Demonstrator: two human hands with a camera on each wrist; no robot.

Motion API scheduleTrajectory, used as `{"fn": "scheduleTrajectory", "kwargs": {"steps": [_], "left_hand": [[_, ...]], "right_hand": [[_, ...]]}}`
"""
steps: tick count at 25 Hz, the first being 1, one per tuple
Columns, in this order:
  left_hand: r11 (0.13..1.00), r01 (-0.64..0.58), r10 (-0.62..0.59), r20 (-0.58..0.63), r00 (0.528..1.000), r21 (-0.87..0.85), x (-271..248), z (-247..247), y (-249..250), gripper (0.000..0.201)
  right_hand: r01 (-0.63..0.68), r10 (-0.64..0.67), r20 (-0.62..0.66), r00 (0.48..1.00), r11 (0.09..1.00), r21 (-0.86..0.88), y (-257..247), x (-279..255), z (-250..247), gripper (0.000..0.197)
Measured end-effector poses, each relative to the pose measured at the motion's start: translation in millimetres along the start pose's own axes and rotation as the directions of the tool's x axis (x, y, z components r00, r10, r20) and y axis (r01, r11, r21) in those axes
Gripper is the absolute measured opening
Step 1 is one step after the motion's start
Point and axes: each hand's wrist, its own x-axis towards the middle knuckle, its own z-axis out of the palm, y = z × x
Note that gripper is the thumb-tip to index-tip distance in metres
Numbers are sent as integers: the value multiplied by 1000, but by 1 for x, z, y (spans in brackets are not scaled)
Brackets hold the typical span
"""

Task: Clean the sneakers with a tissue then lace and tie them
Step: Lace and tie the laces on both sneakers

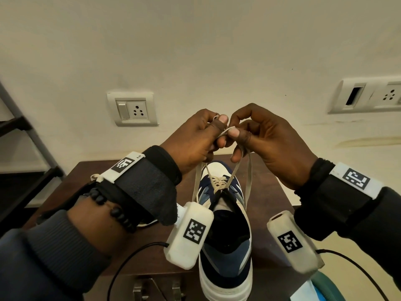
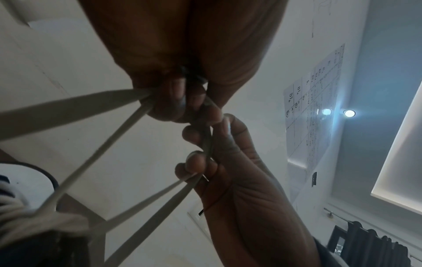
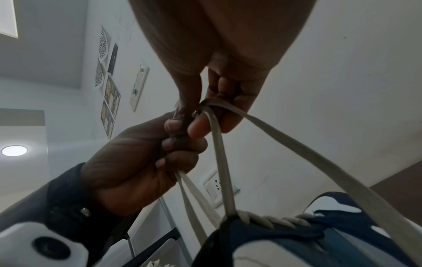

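Head view, centre of frame: I have both hands raised above 1 blue-and-white sneaker [image 1: 225, 242] that stands on the dark brown table [image 1: 275, 192], toe toward the wall at the top of the frame. My left hand [image 1: 193, 140] pinches a doubled length of the flat off-white lace [image 1: 249, 177] between thumb and fingers; my right hand [image 1: 267, 140] pinches a 2nd doubled length the same way, thumbs almost touching. The 2 hands meet directly over the laced eyelets, so the sneaker lies straight below them and its long axis runs from the bottom of the frame to the top.

Right wrist view: 4 strands drop from the 2 grips to the top of the lacing, and the lace [image 3: 219, 153] wraps over a finger at the upper centre. Left wrist view: the strands [image 2: 75, 106] run taut toward the lower left.

I judge the bow is being formed, not yet drawn tight. The next pull should go sideways, left and right across the shoe's long axis; neither hand is nearer.

At the lower left of the head view, part of a 2nd sneaker [image 1: 149, 222] shows behind my left wrist.
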Motion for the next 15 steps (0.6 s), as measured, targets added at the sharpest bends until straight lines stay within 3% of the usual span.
{"fn": "scheduleTrajectory", "kwargs": {"steps": [6, 12, 15], "left_hand": [[999, -10, 12, 64, 998, -34, -5, -7, 6, 25], [995, -76, 70, 86, 994, 65, -10, -17, -8, 33], [970, -168, 157, 76, 985, 177, -11, -23, -13, 26]], "right_hand": [[-55, 55, -30, 998, 998, -25, -4, 5, 1, 26], [-98, 89, -65, 994, 984, -149, -3, 11, 5, 26], [-137, 126, -76, 989, 978, -160, 1, 13, 6, 27]]}}
